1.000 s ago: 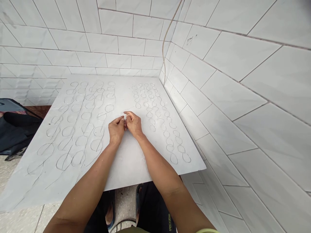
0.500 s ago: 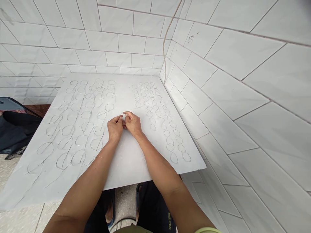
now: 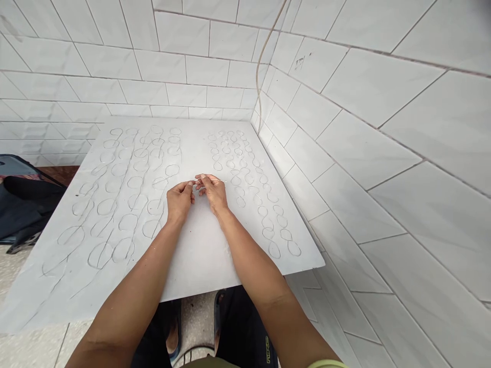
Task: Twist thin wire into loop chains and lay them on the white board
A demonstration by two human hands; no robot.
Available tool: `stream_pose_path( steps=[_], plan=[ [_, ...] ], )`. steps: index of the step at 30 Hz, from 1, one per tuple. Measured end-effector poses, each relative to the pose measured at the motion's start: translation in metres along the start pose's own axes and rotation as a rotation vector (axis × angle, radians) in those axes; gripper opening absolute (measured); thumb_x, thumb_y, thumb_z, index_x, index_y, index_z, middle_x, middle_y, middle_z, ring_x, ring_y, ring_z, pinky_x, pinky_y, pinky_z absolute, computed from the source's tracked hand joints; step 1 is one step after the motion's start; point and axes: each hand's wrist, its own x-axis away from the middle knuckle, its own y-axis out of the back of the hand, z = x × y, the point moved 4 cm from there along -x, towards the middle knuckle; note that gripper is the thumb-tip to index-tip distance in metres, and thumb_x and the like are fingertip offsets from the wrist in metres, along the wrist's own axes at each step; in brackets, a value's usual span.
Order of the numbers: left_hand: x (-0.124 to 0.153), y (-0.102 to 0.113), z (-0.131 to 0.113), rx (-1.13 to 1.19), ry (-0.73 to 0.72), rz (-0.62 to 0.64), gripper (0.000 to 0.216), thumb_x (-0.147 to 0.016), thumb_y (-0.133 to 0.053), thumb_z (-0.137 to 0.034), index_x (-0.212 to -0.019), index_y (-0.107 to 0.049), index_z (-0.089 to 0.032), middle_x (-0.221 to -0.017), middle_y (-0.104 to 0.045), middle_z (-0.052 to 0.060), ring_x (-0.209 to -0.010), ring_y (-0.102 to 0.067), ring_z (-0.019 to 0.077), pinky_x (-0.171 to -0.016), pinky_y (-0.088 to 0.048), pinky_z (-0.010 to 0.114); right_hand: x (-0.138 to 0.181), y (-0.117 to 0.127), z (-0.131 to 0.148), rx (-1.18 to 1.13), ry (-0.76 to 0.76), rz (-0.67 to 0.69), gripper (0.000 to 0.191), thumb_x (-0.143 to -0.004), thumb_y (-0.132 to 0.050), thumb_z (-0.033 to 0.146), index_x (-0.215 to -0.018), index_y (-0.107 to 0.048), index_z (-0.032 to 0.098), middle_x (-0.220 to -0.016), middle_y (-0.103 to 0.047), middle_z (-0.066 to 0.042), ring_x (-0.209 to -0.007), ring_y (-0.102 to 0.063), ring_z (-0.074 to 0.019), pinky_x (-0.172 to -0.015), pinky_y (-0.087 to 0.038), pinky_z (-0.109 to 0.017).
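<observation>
My left hand (image 3: 178,198) and my right hand (image 3: 212,190) meet over the middle of a white board (image 3: 199,255). Both pinch a thin clear wire or strand (image 3: 215,180), whose end sticks out to the right of my right fingers. The fingers of both hands are curled together. Rows of larger clear loops (image 3: 130,184) lie on the board left of my hands. Rows of smaller loops (image 3: 249,189) run down the board on the right.
White tiled walls (image 3: 364,153) close in behind and to the right of the board. A thin cable (image 3: 261,61) hangs down the corner. Dark bags (image 3: 23,204) lie on the floor at the left. My feet (image 3: 199,327) show under the board's near edge.
Both hands shifted slightly away from me on the board. The fingertips moved a little apart, and a short end of the strand now shows to the right of my right hand.
</observation>
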Motion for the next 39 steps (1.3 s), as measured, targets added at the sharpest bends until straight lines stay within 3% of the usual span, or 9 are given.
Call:
stream_pose_path(
  steps=[5, 12, 24, 34, 39],
  plan=[
    [-0.002, 0.006, -0.008, -0.007, -0.008, 0.006, 0.026, -0.083, -0.066, -0.037, -0.09, -0.077, -0.015, -0.058, -0.054, -0.002, -0.051, -0.047, 0.0104, -0.052, -0.041, 0.024, 0.0, 0.001, 0.001, -0.03, -0.022, 0.042, 0.041, -0.084, -0.07, 0.055, -0.087, -0.072, 0.015, -0.079, -0.066, -0.004, -0.063, -0.057, -0.01, -0.054, -0.045, -0.023],
    [-0.005, 0.011, -0.011, -0.02, 0.009, 0.114, 0.021, -0.08, -0.069, -0.035, -0.085, -0.076, -0.015, -0.055, -0.052, -0.002, -0.048, -0.045, 0.0102, -0.051, -0.038, 0.025, -0.002, 0.008, 0.009, 0.027, -0.086, 0.085, 0.043, -0.081, -0.072, 0.058, -0.081, -0.07, 0.015, -0.065, -0.057, 0.001, -0.051, -0.048, -0.0075, -0.048, -0.04, -0.023],
    [-0.005, 0.017, -0.02, -0.15, -0.096, 0.189, 0.024, -0.083, -0.068, -0.039, -0.087, -0.076, -0.017, -0.054, -0.048, -0.003, -0.048, -0.042, 0.0101, -0.05, -0.035, 0.024, -0.002, 0.011, 0.01, -0.021, -0.112, 0.117, 0.049, -0.078, -0.073, 0.066, -0.077, -0.065, 0.017, -0.059, -0.049, 0.004, -0.048, -0.047, -0.0082, -0.044, -0.036, -0.023],
    [-0.004, 0.021, -0.026, -0.155, -0.049, 0.332, 0.024, -0.082, -0.071, -0.04, -0.084, -0.078, -0.017, -0.055, -0.05, -0.002, -0.049, -0.041, 0.0097, -0.051, -0.035, 0.025, -0.002, 0.013, 0.011, 0.033, -0.083, 0.035, 0.057, -0.082, -0.061, 0.075, -0.068, -0.049, 0.022, -0.052, -0.037, 0.006, -0.044, -0.043, -0.0092, -0.041, -0.031, -0.024],
    [-0.001, 0.02, -0.028, -0.174, -0.011, 0.428, 0.026, -0.079, -0.074, -0.043, -0.082, -0.077, -0.018, -0.053, -0.047, -0.002, -0.05, -0.041, 0.0101, -0.052, -0.035, 0.025, -0.002, 0.016, 0.012, 0.11, -0.087, -0.005, 0.06, -0.083, -0.058, 0.077, -0.061, -0.042, 0.023, -0.047, -0.04, 0.005, -0.04, -0.039, -0.009, -0.04, -0.028, -0.025]
  ],
)
